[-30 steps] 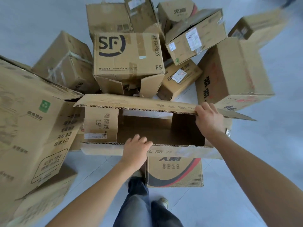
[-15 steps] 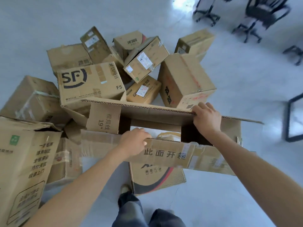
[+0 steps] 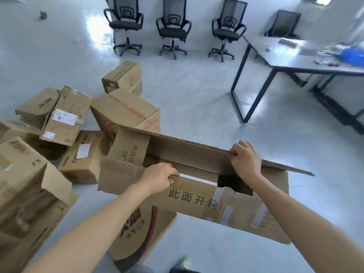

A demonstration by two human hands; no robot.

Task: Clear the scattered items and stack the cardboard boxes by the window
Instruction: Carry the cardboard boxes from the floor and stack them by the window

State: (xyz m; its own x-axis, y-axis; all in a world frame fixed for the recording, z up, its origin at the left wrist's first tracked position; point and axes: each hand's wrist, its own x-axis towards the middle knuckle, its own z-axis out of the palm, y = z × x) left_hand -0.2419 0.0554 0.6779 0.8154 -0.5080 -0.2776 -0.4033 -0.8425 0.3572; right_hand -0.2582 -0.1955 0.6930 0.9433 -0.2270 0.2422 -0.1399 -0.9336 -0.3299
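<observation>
I hold a long open cardboard box (image 3: 246,209) with black printed characters off the floor in front of me. My left hand (image 3: 158,179) grips the near flap's top edge. My right hand (image 3: 245,159) grips the far flap's corrugated edge. A pile of cardboard boxes (image 3: 124,109) lies on the floor to the left, several tipped over. A box with a red and black print (image 3: 136,233) stands under the held box near my legs.
Three black office chairs (image 3: 172,29) stand in a row at the back. A white table with black legs (image 3: 291,62) carrying small items is at the right. A large open box (image 3: 29,194) sits at the lower left. Pale floor spreads between boxes and chairs.
The long box has risen and swung to the right with both hands on its flaps. My view has lifted, so the chairs and table now show and the pile sits farther left.
</observation>
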